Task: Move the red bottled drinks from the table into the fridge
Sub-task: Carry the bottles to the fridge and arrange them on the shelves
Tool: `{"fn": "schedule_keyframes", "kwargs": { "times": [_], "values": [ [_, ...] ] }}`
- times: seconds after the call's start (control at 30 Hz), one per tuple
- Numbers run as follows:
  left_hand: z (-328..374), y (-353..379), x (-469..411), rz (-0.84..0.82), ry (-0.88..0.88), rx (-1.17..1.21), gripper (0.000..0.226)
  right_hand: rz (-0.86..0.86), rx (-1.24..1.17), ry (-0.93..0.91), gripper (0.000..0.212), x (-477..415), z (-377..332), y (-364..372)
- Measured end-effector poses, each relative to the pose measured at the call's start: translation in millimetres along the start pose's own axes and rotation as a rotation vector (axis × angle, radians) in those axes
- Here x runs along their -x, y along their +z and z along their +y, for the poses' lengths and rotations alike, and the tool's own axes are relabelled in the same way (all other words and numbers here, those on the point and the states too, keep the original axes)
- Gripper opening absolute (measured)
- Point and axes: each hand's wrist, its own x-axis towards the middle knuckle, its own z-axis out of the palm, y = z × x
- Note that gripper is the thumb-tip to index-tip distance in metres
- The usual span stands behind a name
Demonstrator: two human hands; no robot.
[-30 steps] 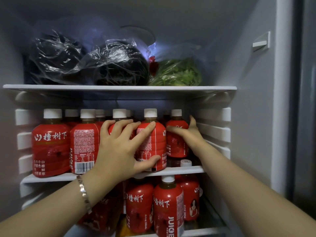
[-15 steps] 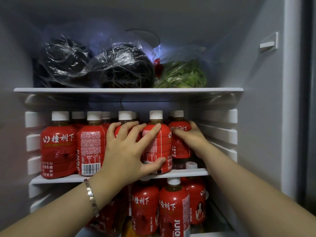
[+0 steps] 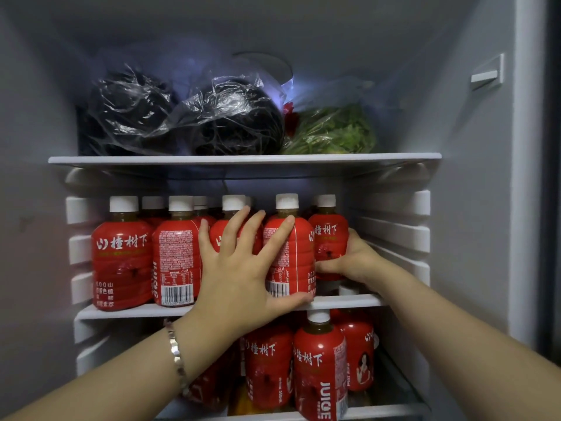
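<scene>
Flat left hand (image 3: 239, 278) presses bottles (image 3: 300, 256); right hand (image 3: 352, 262) grips end bottle (image 3: 329, 238).

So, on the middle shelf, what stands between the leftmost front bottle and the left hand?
In the head view, one red bottle, barcode facing out, stands between leftmost bottle and left hand.

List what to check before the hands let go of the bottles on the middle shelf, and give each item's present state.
1. Right hand grips the rightmost bottle: ok.
2. Rightmost bottle upright: ok.
3. Its base fully on the middle shelf: cannot tell, the hand hides it.
4. Left hand presses flat on two front bottles, steadying them: ok.
5. Front row upright, caps on: ok.
</scene>
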Motion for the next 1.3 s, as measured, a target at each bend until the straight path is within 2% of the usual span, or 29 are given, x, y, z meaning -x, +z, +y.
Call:
{"fn": "schedule_keyframes", "kwargs": {
  "times": [0.13,0.27,0.3,0.37,0.4,0.47,0.53,0.6,0.63,0.7,0.77,0.83,0.87,1.03,1.13,1.3],
  "values": [
    [3.1,-0.9,-0.2,-0.043,-0.002,-0.032,0.095,0.023,0.069,0.032,0.097,-5.5,2.2,0.3],
    [2.4,-4.9,-3.2,-0.166,0.016,-0.098,0.097,-0.026,0.304,0.110,0.109,-4.5,2.3,0.6],
    [3.1,-8.8,-2.2,-0.203,0.022,-0.126,0.098,-0.012,0.346,0.137,0.100,3.1,-0.4,2.5],
    [3.4,-18.9,-2.6,-0.221,0.019,-0.160,0.100,0.110,0.403,0.164,0.052,23.9,-14.9,7.4],
    [3.4,-24.6,3.2,-0.220,-0.001,-0.143,0.100,0.236,0.429,0.163,0.037,36.4,-17.4,10.9],
    [0.2,-30.1,13.9,-0.200,-0.058,-0.038,0.091,0.512,0.422,0.064,0.038,64.2,-22.2,16.7],
    [-4.2,-32.0,32.9,-0.166,-0.062,0.049,0.080,0.674,0.379,-0.178,0.034,104.4,-22.2,31.6],
    [-12.1,-23.8,50.4,-0.150,-0.095,0.092,0.078,0.722,0.392,-0.340,0.023,134.4,-12.1,47.2],
    [-14.8,-20.3,60.7,-0.152,-0.106,0.113,0.078,0.697,0.408,-0.315,0.023,148.0,-5.9,56.6],
    [-16.6,-14.2,72.8,-0.172,-0.103,0.101,0.080,0.592,0.465,-0.133,0.041,157.9,6.3,71.3],
    [-15.0,-11.4,79.4,-0.183,-0.070,0.080,0.081,0.433,0.480,0.081,0.073,157.1,16.4,83.8],
    [-11.8,-10.2,80.4,-0.175,-0.062,0.093,0.073,0.348,0.447,0.145,0.096,151.1,24.6,93.1],
    [-10.2,-10.5,79.3,-0.166,-0.067,0.098,0.069,0.359,0.439,0.145,0.099,147.5,27.3,95.5],
    [-2.9,-19.6,64.7,-0.112,0.026,0.105,0.061,0.483,0.348,0.113,0.087,150.7,33.3,97.7],
    [2.7,-20.3,48.6,-0.056,0.129,0.071,0.058,0.552,0.204,0.054,0.090,172.5,37.9,98.1],
    [4.4,-13.8,28.9,-0.059,0.161,-0.035,0.058,0.762,0.031,-0.181,0.078,187.1,8.0,76.0]
  ]
}}
